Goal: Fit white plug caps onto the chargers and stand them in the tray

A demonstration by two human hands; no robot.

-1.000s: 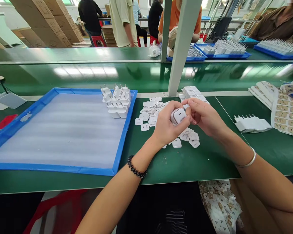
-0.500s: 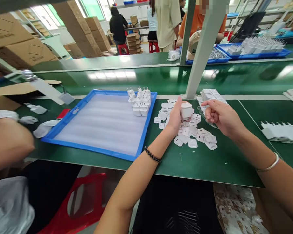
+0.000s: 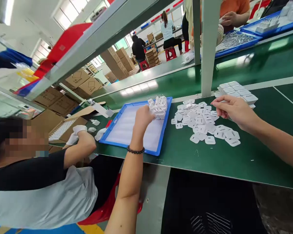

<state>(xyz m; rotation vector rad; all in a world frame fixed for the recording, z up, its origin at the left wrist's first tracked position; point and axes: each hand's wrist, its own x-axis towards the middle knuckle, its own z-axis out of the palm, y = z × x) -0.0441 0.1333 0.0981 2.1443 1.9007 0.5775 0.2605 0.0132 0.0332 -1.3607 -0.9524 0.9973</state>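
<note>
My left hand point(image 3: 144, 117) is over the blue-rimmed tray point(image 3: 165, 130), just beside a cluster of white plug chargers point(image 3: 158, 105) standing prongs up. Its fingers are curled and slightly blurred; whatever they grip is hidden. My right hand point(image 3: 235, 110) hovers at the right with thumb and forefinger pinched, and I cannot make out anything between them. Behind it are white square blocks point(image 3: 236, 89) in neat rows. Between my hands lies a loose heap of small white square cover plates point(image 3: 200, 120), each with a slot.
At left sits a co-worker point(image 3: 80, 143) with white gloves, near a carton point(image 3: 70, 128) of white parts. A metal post point(image 3: 208, 48) rises behind the plates. Across the green line stand blue trays point(image 3: 236, 42) with metal pieces and white parts. A slanted beam point(image 3: 107, 35) crosses overhead.
My left hand has moved left from above the cover plates, where it held a white charger block, to the tray. My view has swung left and tilted. My right hand stays near the blocks.
</note>
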